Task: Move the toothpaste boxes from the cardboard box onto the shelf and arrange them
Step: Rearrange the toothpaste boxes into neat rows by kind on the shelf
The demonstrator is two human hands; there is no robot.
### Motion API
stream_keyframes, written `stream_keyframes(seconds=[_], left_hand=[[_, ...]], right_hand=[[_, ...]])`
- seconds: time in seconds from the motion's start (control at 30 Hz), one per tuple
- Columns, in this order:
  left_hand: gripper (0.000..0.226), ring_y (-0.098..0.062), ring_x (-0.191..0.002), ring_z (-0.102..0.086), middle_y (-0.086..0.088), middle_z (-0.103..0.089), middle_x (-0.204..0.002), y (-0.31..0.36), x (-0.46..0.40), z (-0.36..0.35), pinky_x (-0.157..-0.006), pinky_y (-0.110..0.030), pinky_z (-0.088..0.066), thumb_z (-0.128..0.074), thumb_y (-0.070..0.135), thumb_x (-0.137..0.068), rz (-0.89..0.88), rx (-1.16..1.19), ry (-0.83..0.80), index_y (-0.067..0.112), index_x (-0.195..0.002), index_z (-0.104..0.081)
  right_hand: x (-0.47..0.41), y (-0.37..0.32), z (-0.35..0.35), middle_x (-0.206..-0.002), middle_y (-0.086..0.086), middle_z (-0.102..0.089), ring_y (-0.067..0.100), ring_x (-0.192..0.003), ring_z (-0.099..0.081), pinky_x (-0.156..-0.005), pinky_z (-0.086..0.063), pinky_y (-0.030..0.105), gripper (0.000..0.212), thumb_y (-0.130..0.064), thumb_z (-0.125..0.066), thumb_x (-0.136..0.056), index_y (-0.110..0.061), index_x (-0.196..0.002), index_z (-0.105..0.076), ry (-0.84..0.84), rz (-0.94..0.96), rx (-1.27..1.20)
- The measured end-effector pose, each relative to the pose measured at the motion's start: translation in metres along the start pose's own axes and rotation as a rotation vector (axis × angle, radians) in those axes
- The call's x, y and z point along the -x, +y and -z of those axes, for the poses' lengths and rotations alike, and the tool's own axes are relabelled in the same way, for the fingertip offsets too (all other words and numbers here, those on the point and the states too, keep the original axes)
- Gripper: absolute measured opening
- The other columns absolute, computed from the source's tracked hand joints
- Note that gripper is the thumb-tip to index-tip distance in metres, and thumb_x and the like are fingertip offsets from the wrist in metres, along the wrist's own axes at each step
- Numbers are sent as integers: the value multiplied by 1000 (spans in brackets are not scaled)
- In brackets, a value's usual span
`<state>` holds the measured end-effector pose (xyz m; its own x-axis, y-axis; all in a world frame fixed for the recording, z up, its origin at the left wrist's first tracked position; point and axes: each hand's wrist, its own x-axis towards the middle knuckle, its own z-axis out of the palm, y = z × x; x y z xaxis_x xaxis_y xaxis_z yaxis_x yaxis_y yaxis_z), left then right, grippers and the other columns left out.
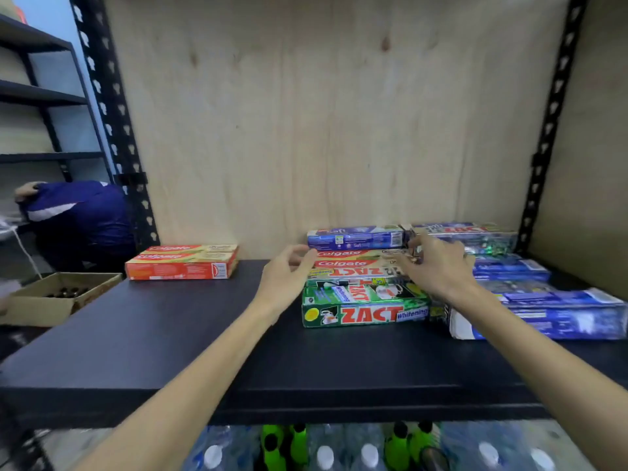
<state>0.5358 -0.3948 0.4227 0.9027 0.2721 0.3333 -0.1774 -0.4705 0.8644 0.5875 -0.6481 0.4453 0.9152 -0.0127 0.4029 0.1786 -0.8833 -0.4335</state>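
Well left of our left hand sits a Colgate pair. That hand, fingers loose, meets the middle stack; our right hand seems relaxed at its far end. We should square both ends together.

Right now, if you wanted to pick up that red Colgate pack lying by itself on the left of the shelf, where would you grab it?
I'd take the red Colgate pack across its narrow width, near the middle of its length, coming from above and in front. It lies flat and long on the black shelf with bare space around it, so a hand can probably span it front to back.
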Motion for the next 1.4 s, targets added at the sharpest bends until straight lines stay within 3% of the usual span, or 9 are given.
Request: stream_keyframes(seconds=[0.2, 0.33, 0.53, 0.77, 1.0, 1.1, 1.2, 1.3, 1.4], left_hand=[[31, -10, -90, -74, 5, -77, -101, -5, -23, -9, -80, -28, -55, -75, 48, -88, 199, 66, -29, 25, -108, -70], [29, -11, -85, -76, 4, -78, -95, -9, -24, -12, -82, -31, -58, -80, 46, -84, 221, 80, 11, 24, -101, -71], [23, -11, -87, -75, 7, -78, -94, -10, -27, -11, -91, -34, -58, -73, 47, -88, 234, -19, -6, 27, -99, -73], [22, -10, -86, -77, 7, -80, -93, -11, -26, -10, -90, -34, -58, -66, 41, -93, 219, -3, -74, 25, -102, -77], [27, -14, -88, -72, 6, -77, -80, -19, -28, 8, -91, -39, -57, -59, 37, -87, 226, -14, -9, 22, -71, -75], [27, -13, -81, -67, 7, -76, -77, -29, -28, 30, -93, -42, -58, -58, 35, -88, 224, -4, 23, 19, -79, -78], [25, -10, -87, -65, 7, -75, -87, -40, -24, 54, -79, -26, -50, -56, 25, -99, 197, -66, 60, 13, -94, -78], [40, -15, -119, -62, 1, -70, -125, -49, -15, 82, -102, -29, -46, -65, 32, -97, 198, -124, 110, 11, -130, -68], [52, -11, -115, -61, 3, -66, -123, -56, -2, 112, -103, -28, -44, -73, 32, -94, 170, -123, 121, 9, -138, -61]], right_hand=[[-15, 17, 0, -122, 11, -65, 37, -132, -36, -106, -24, 47, 43, -50, -43, -97, -21, -127, -57, -137, 37, 179], [-10, 12, -1, -114, 4, -69, 33, -126, -35, -98, -21, 46, 39, -41, -40, -99, -23, -131, -55, -60, 137, 234], [-4, 0, 2, -102, 8, -66, 34, -125, -36, -96, -20, 47, 21, -25, -41, -97, -17, -101, -59, -49, 165, 363], [-6, -4, -3, -105, 11, -66, 30, -125, -37, -95, -19, 45, 32, -13, -45, -93, -15, -122, -56, -67, 300, 367], [-19, -14, -5, -106, 10, -56, 24, -130, -34, -97, -8, 39, 32, -23, -35, -97, -13, -119, -55, -189, 354, 196], [-19, -25, -15, -119, 12, -50, 29, -132, -28, -92, -8, 34, 53, -32, -30, -88, -19, -134, -52, -248, 344, 89], [-17, -39, -29, -131, 13, -49, 29, -140, -22, -110, -10, 42, 53, -30, -35, -94, -25, -146, -44, -305, 350, -26], [-12, -60, -43, -124, 7, -59, 25, -136, -29, -107, -11, 41, 47, -29, -39, -99, -31, -145, -45, -285, 426, -57], [-4, -86, -49, -115, -1, -66, 19, -129, -39, -100, -14, 39, 41, -29, -40, -102, -31, -141, -51, -286, 459, -114]])
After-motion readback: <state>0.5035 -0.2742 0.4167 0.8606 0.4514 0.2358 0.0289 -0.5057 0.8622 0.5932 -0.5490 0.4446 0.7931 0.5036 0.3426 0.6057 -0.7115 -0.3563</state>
